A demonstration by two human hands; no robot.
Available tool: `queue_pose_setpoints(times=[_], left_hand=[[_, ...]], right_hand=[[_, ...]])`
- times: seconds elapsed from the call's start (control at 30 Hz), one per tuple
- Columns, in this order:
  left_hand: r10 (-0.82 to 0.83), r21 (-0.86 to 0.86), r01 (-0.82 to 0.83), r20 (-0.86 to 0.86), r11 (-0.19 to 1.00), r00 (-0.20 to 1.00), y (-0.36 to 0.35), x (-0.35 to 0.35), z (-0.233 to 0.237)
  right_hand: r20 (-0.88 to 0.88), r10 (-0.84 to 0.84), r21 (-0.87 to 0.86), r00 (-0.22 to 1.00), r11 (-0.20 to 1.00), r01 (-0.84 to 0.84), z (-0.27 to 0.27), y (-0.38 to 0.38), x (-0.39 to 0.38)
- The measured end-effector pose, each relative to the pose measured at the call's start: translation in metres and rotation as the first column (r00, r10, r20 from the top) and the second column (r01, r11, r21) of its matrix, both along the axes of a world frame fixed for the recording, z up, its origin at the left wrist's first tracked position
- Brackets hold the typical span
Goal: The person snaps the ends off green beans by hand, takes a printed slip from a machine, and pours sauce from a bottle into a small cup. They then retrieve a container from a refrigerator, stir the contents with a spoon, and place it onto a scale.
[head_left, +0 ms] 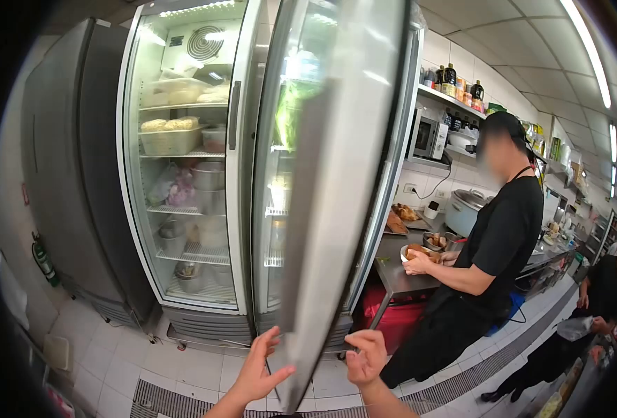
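Note:
A glass fridge door (pixel 343 174) stands swung out toward me, its near edge blurred. My left hand (pixel 258 369) is raised low in the view, left of that edge, fingers spread and holding nothing. On the other side of the door, my right hand (pixel 366 359) is up with its fingers bent and apart, also with nothing in it. Whether either hand touches the door cannot be told. Left of the open door, a closed glass-door fridge (pixel 242 174) holds tubs, pots and bags on wire shelves.
A co-worker in black (pixel 507 230) stands at the right, holding a bowl of food (pixel 420 254) by a steel counter (pixel 399 272). Another person (pixel 601 292) is at the far right. A grey cabinet (pixel 71 160) and a fire extinguisher (pixel 42 261) are at the left.

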State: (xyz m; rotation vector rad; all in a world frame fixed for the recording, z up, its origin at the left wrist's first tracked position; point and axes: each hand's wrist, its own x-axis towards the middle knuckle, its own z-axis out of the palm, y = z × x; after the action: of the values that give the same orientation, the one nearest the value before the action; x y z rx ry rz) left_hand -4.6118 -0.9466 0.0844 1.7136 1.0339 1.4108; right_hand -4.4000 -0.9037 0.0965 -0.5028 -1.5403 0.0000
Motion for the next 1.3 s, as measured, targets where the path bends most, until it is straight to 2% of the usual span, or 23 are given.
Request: queue_pose_setpoints(times=[0.03, 0.1, 0.13, 0.17, 0.27, 0.33, 0.37, 0.43, 0.47, 0.5, 0.57, 0.63, 0.67, 0.7, 0.73, 0.77, 0.8, 0.83, 0.93, 1.03, 1.1, 1.23, 1.3], left_hand=[[0.005, 0.002, -0.005, 0.001, 1.0, 1.0, -0.009, -0.005, -0.002], [0.441, 0.211, -0.399, -0.218, 0.892, 0.871, -0.026, -0.024, -0.015], [0.432, 0.134, -0.416, -0.129, 0.899, 0.892, -0.027, -0.038, -0.023], [0.46, -0.057, -0.462, 0.255, 0.885, 0.85, -0.039, -0.036, -0.007], [0.808, -0.051, -0.819, 0.211, 0.571, 0.55, -0.02, -0.09, -0.035], [0.903, 0.071, -0.921, 0.178, 0.384, 0.391, -0.004, -0.134, -0.041], [0.87, 0.005, -0.887, 0.192, 0.463, 0.455, -0.007, -0.148, -0.023], [0.907, 0.148, -0.934, 0.233, 0.324, 0.352, 0.012, -0.199, -0.058], [0.886, 0.125, -0.916, 0.234, 0.381, 0.401, 0.013, -0.217, -0.056], [0.905, 0.2, -0.934, 0.251, 0.297, 0.342, 0.02, -0.242, -0.075], [0.825, 0.161, -0.887, 0.324, 0.434, 0.462, 0.023, -0.27, -0.078], [0.86, 0.152, -0.916, 0.314, 0.372, 0.402, 0.027, -0.303, -0.097], [0.955, 0.159, -0.967, 0.191, 0.199, 0.228, 0.026, -0.318, -0.109], [0.938, 0.039, -0.971, 0.249, 0.237, 0.24, 0.026, -0.327, -0.12], [0.983, -0.065, -0.994, 0.162, 0.093, 0.082, 0.027, -0.309, -0.101], [0.946, -0.059, -0.983, 0.287, 0.175, 0.151, 0.029, -0.31, -0.1], [0.956, -0.056, -0.998, 0.293, 0.041, 0.022, 0.03, -0.337, -0.128], [0.961, -0.176, -0.984, 0.271, -0.003, -0.051, 0.03, -0.321, -0.116], [0.919, -0.205, -0.972, 0.351, -0.113, -0.181, 0.024, -0.338, -0.137], [0.873, -0.25, -0.964, 0.445, -0.093, -0.2, 0.025, -0.306, -0.113], [0.847, -0.274, -0.959, 0.492, -0.069, -0.201, 0.034, -0.281, -0.086], [0.827, -0.303, -0.952, 0.522, -0.048, -0.208, 0.047, -0.255, -0.054], [0.818, -0.251, -0.968, 0.557, 0.0, -0.144, 0.048, -0.254, -0.054]], right_hand=[[0.053, -0.008, 0.029, 0.999, 1.0, 0.007, 0.012, 0.007, 0.002], [0.099, 0.023, 0.029, 0.995, 0.999, -0.025, 0.042, 0.029, 0.004], [0.1, -0.026, -0.029, 0.995, 0.999, 0.029, 0.058, 0.04, 0.003], [0.109, -0.017, -0.129, 0.994, 0.991, 0.031, 0.066, 0.059, 0.006], [0.247, -0.091, -0.089, 0.965, 0.989, 0.116, 0.12, 0.131, 0.005], [0.32, -0.208, -0.039, 0.924, 0.972, 0.232, 0.167, 0.185, 0.004], [0.348, -0.248, -0.008, 0.904, 0.964, 0.267, 0.192, 0.22, 0.008], [0.276, -0.247, 0.088, 0.929, 0.969, 0.232, 0.247, 0.276, 0.012], [0.26, -0.366, 0.156, 0.894, 0.929, 0.335, 0.274, 0.302, 0.017], [0.204, -0.45, 0.229, 0.869, 0.885, 0.405, 0.3, 0.328, 0.02], [0.215, -0.562, 0.243, 0.799, 0.823, 0.514, 0.352, 0.376, 0.03], [0.181, -0.702, 0.261, 0.689, 0.71, 0.655, 0.396, 0.418, 0.033], [0.168, -0.7, 0.204, 0.694, 0.713, 0.67, 0.416, 0.434, 0.031], [0.181, -0.717, 0.134, 0.673, 0.696, 0.705, 0.44, 0.453, 0.028], [0.175, -0.742, 0.12, 0.647, 0.668, 0.734, 0.458, 0.471, 0.022], [0.167, -0.764, 0.105, 0.624, 0.643, 0.759, 0.477, 0.489, 0.015], [0.194, -0.75, 0.097, 0.632, 0.656, 0.749, 0.494, 0.503, 0.008], [0.224, -0.738, 0.087, 0.637, 0.666, 0.741, 0.508, 0.516, 0.001], [0.272, -0.751, 0.177, 0.602, 0.654, 0.736, 0.547, 0.562, -0.015], [0.416, -0.749, 0.16, 0.516, 0.619, 0.769, 0.586, 0.603, -0.034], [0.713, -0.605, 0.1, 0.354, 0.588, 0.803, 0.604, 0.624, -0.045], [0.751, -0.474, 0.066, 0.46, 0.747, 0.661, 0.635, 0.682, -0.04], [0.735, -0.489, 0.057, 0.47, 0.735, 0.676, 0.637, 0.692, -0.034]])
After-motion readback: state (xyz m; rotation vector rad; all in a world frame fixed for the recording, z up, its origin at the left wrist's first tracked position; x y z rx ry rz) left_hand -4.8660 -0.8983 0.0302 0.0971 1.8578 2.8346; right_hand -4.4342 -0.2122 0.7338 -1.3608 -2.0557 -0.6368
